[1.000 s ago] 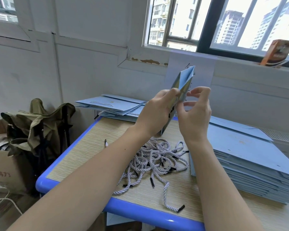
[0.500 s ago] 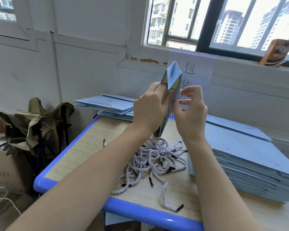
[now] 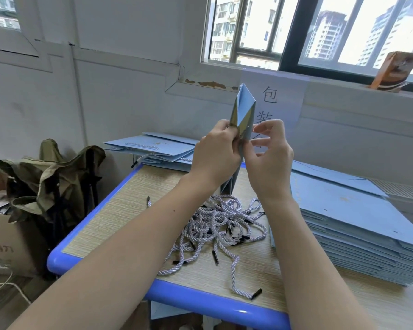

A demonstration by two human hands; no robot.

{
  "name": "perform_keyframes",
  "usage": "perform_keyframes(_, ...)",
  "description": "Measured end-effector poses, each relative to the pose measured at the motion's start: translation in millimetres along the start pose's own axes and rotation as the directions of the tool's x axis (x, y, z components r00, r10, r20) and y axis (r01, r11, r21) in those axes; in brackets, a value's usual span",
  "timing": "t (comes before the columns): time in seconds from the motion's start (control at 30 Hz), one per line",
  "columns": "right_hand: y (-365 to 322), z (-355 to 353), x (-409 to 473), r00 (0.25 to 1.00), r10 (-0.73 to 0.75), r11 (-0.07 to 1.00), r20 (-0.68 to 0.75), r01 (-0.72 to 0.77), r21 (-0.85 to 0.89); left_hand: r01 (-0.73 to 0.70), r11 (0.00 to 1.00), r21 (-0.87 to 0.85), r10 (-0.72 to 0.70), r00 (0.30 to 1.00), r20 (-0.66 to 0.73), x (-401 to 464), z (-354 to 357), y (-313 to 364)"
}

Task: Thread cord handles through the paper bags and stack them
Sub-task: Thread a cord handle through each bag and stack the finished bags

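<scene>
Left hand (image 3: 216, 152) pinches upright flat blue paper bag (image 3: 242, 110); right hand (image 3: 271, 151) half-open beside it, apparently feeding; next likely needs a twisted white cord (image 3: 224, 225).

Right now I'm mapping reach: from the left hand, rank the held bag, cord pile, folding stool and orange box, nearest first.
From the left hand:
1. Held bag, pinched in it.
2. Cord pile, below on the table.
3. Folding stool, left, beside the table.
4. Orange box, far right on the windowsill.
</scene>
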State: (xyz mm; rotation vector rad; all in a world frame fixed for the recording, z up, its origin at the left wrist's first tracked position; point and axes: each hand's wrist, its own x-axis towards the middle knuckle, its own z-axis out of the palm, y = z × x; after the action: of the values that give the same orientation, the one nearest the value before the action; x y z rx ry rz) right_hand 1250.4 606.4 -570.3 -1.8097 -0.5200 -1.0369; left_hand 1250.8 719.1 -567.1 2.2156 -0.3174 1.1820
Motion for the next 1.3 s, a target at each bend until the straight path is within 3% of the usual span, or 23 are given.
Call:
perform_keyframes(0.43,1.1,0.1,0.3,1.000,0.017,1.000,0.012,-0.016,-0.026,-0.027,0.999,-0.023,0.028,0.997,0.067,-0.4,-0.8,0.1)
perform_keyframes(0.73,1.7,-6.4,3.0,0.995,0.103,0.995,-0.012,-0.103,0.009,-0.245,0.956,-0.161,0.247,0.969,-0.007,0.6,0.7,-8.3)
perform_keyframes(0.8,1.3,-7.5,3.1,0.994,0.104,0.994,-0.017,-0.104,0.018,-0.208,0.939,-0.274,0.206,0.978,-0.035,-0.1,0.2,-6.2)
perform_keyframes(0.87,1.2,-7.4,3.0,0.994,0.111,0.993,-0.015,-0.110,0.030,-0.083,0.936,-0.341,0.079,0.997,-0.026,0.7,0.4,-5.8)
perform_keyframes(0.97,2.2,-6.1,3.0,0.995,0.103,0.994,-0.010,-0.103,0.029,0.058,0.960,-0.275,-0.066,0.998,-0.019,3.3,3.4,-11.4)
perform_keyframes(1.1,1.1,-4.0,2.5,0.997,0.077,0.997,0.001,-0.077,0.016,0.100,0.976,-0.196,-0.099,0.995,0.014,4.2,4.7,-16.8)
perform_keyframes(1.3,2.7,-4.9,3.2,0.996,0.084,0.996,-0.009,-0.084,0.027,0.148,0.914,-0.379,-0.073,0.976,0.205,4.0,0.3,-10.0)
